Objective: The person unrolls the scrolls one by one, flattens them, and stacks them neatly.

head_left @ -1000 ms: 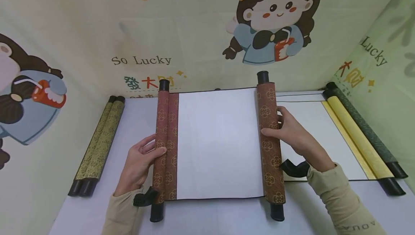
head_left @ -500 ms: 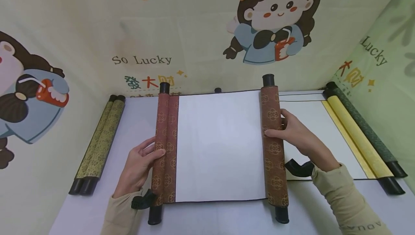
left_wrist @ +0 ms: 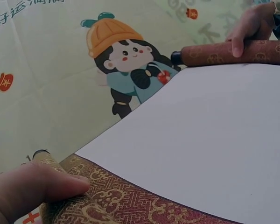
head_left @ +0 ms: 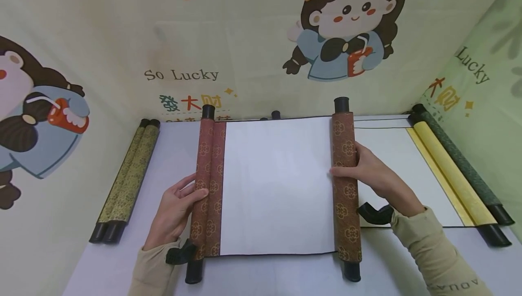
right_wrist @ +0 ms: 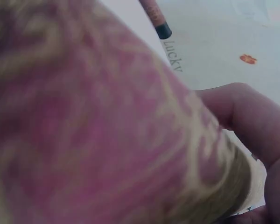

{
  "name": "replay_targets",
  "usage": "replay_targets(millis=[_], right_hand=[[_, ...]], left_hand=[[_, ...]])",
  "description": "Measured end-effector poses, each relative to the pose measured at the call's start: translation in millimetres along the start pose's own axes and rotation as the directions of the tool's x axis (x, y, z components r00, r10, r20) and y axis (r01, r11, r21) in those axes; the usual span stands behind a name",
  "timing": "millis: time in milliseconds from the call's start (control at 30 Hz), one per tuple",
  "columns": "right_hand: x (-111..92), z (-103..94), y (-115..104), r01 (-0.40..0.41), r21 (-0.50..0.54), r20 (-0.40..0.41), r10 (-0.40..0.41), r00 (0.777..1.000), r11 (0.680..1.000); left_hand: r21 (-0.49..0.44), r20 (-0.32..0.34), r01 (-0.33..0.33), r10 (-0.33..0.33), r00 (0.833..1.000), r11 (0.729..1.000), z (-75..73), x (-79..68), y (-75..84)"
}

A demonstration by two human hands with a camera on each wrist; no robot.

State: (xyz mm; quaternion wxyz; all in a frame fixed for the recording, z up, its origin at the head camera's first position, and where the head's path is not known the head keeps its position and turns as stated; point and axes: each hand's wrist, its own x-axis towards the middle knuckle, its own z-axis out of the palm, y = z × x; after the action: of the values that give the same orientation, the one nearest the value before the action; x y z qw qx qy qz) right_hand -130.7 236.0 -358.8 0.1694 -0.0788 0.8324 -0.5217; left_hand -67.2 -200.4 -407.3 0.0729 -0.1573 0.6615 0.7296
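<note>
A red-brown scroll with gold flower patterns and black knobs is held partly unrolled, with a blank white sheet [head_left: 277, 187] between its two ends. My left hand [head_left: 171, 210] grips the thin left rod [head_left: 202, 160], thumb across the front and fingers behind. Beside that rod runs a strip of the same patterned cloth [head_left: 215, 223]. On the other side my right hand [head_left: 377, 173] holds the thicker right roll [head_left: 347, 223], its thumb reaching over to the inner edge. Close up in the right wrist view, the patterned roll [right_wrist: 107, 121] fills most of the frame, with the right thumb [right_wrist: 252, 112] curled round it.
Two olive-patterned rolls [head_left: 128, 182] lie side by side on the left of the white table [head_left: 253, 280]. To the right rest a yellow roll [head_left: 452, 169] with white paper and a dark green roll [head_left: 469, 173]. A cartoon-printed cloth [head_left: 253, 37] rises behind.
My right hand has moved the right roll slightly right and toward me, so a little more white sheet shows. Its thumb now reaches the roll's inner edge. The left hand keeps its grip.
</note>
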Motion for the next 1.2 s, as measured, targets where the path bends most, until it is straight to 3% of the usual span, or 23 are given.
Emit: replay_targets(millis=[400, 833, 1200], right_hand=[[-5, -1.3, 2, -0.035, -0.025, -0.007, 0.035, 0.999, 0.999], [-9, -2.6, 1, -0.058, -0.006, -0.012, 0.058, 0.998, 0.998], [-14, -16.5, 9, -0.079, -0.079, -0.050, 0.075, 0.996, 0.994]], left_hand=[[0.027, -0.038, 0.017, -0.016, 0.999, 0.999, -15.3, -3.5, -3.3], [0.015, -0.070, 0.034, -0.032, 0.997, 0.999, -17.5, -1.0, -2.9], [0.020, -0.109, 0.048, -0.046, 0.993, 0.999, -38.3, 0.1, -4.4]])
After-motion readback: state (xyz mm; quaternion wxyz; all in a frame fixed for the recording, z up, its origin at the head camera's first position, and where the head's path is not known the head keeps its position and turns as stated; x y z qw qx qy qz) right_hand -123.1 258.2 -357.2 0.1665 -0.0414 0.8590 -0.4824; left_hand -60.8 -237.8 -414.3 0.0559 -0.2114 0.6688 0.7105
